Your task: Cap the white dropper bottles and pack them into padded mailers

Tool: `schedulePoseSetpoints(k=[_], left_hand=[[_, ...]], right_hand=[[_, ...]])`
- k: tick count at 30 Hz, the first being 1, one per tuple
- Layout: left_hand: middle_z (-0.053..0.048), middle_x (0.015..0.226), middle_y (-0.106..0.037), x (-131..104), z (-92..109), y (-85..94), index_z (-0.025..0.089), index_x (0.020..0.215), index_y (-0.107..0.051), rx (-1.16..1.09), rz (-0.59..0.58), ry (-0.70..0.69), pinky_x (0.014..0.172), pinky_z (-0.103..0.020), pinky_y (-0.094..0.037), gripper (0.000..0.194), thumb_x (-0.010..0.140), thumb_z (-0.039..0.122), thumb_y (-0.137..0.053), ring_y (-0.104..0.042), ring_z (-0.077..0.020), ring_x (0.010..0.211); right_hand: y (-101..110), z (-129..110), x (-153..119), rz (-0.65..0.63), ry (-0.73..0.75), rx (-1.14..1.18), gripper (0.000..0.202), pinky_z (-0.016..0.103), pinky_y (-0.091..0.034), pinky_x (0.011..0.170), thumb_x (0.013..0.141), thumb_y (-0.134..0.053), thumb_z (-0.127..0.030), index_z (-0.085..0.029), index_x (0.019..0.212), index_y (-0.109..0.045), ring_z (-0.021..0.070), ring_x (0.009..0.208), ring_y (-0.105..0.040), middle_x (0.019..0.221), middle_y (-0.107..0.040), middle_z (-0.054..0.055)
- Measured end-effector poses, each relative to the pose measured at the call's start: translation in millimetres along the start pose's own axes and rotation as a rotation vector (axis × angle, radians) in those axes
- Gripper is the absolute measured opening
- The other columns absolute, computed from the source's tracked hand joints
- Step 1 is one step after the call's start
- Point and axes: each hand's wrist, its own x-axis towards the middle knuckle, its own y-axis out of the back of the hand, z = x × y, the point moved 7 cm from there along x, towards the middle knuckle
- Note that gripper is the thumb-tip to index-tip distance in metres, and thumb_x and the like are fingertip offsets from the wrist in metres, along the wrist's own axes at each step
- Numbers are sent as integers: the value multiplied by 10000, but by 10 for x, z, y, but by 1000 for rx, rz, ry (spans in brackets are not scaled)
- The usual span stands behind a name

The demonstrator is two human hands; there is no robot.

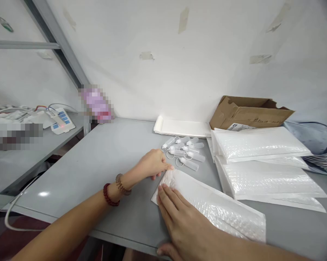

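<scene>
A white bubble mailer (228, 206) lies slantwise on the grey table near its front edge. My left hand (152, 162) is closed, its fingertips at the far left corner of the mailer. My right hand (183, 223) lies flat across the mailer's left part, fingers stretched out and pressed to its surface. Just beyond the mailer is a loose group of small clear squeeze bottles (190, 164) with white caps and ring straps. The underside of my left fingers is partly hidden.
Several white bubble mailers (264, 143) are stacked at the right. Behind them stands an open cardboard box (247, 112), with folded fabric (307, 136) beside it. A flat white stack (183, 128) rests against the wall. On the left table is a power strip (62, 121) with cables.
</scene>
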Motion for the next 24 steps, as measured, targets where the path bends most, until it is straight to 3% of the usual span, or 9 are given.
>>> schedulePoseSetpoints(k=[3,6,8,11,13,18,21,24], left_hand=[[15,412,-532,22,11,0,163,502,-471,17,-3,-27,342,-190,-360,354,697,427,-606,-510,-118,312],[15,416,-527,-18,31,20,168,502,-459,64,31,-59,356,-203,-361,369,739,432,-560,-509,-124,324],[10,438,-538,-72,67,47,167,511,-474,109,64,-114,404,-214,-377,351,765,401,-539,-524,-130,374],[-8,622,-629,-173,131,109,165,711,-599,157,120,-228,549,-230,-420,162,776,304,-545,-592,-159,592],[-20,763,-657,-233,171,129,177,911,-629,194,136,-316,626,-246,-428,169,787,234,-530,-594,-174,709],[-50,1001,-628,-368,297,17,218,1022,-665,309,44,-591,780,-274,-430,335,825,85,-429,-564,-187,921],[-41,985,-640,-429,302,-12,230,1049,-678,264,-68,-591,849,-290,-414,304,836,117,-493,-550,-196,955],[-24,974,-632,-538,305,-6,259,1086,-672,205,-241,-551,865,-278,-406,337,807,115,-550,-554,-187,943]], right_hand=[[-14,4,1,53,10,-40,754,396,-402,1006,839,-527,-557,57,1275,-495,361,1249,-436,1335,-482,268],[13,5,-3,255,31,-180,436,357,-445,952,898,-503,-316,5,1182,-580,304,1149,-542,1217,-607,200],[21,-1,-10,357,26,-254,332,336,-471,911,889,-445,-176,-20,1134,-607,273,1085,-592,1151,-653,165],[-4,-40,-3,395,17,-350,353,347,-499,880,882,-373,-141,0,1114,-600,271,1041,-623,1109,-668,187],[-14,-75,-6,445,8,-431,351,354,-524,839,870,-355,-120,8,1075,-609,272,976,-656,1035,-693,197],[-135,-111,-21,493,-41,-515,332,304,-570,694,810,-358,-39,-48,971,-649,240,818,-704,864,-740,142],[-81,-171,-62,495,-10,-459,335,279,-572,602,766,-362,8,-67,895,-662,238,725,-710,755,-740,126],[191,-127,-95,428,26,-270,322,252,-540,504,739,-389,38,-81,877,-654,223,657,-696,751,-734,122]])
